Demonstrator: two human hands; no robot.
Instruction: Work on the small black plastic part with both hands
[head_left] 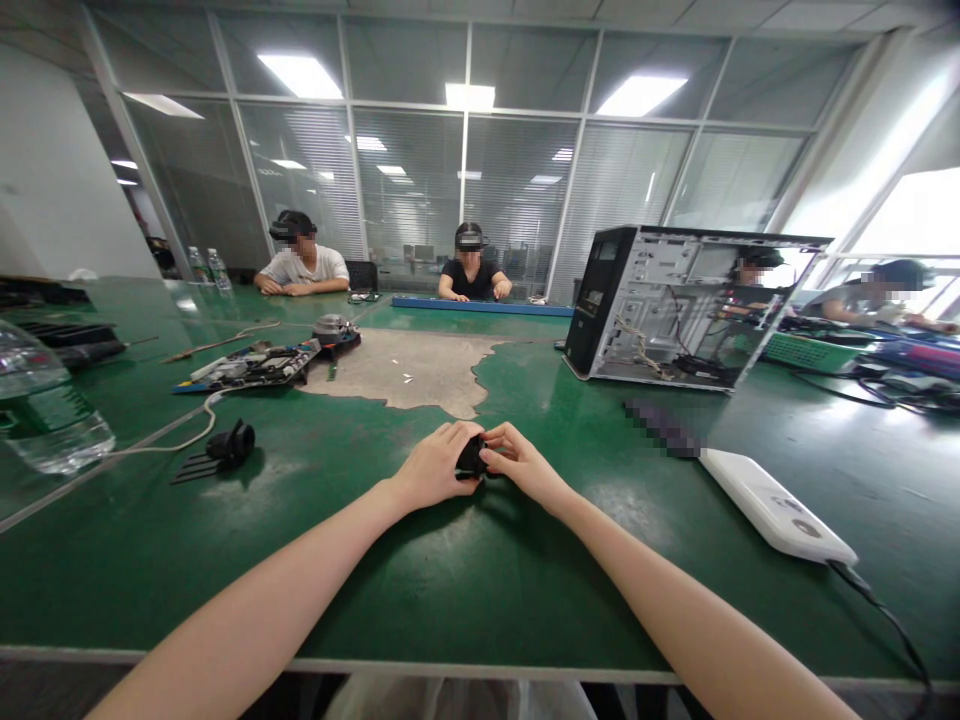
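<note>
A small black part (471, 456), its kind unclear, sits between my two hands just above the green table (420, 590). My left hand (437, 462) is closed around its left side. From the right, the thumb and fingers of my right hand (519, 460) pinch its edge. Much of the part is covered by my fingers. Off to the left on the table lies another black piece (229, 445) with a round end and several thin prongs.
A circuit board with components (255, 365) lies at left, behind a white cable. A large water bottle (45, 400) stands far left. At right are an open computer case (675, 310), a white power bank-like device (776, 505) with a cable, and a green basket (817, 352). Several people sit around the table.
</note>
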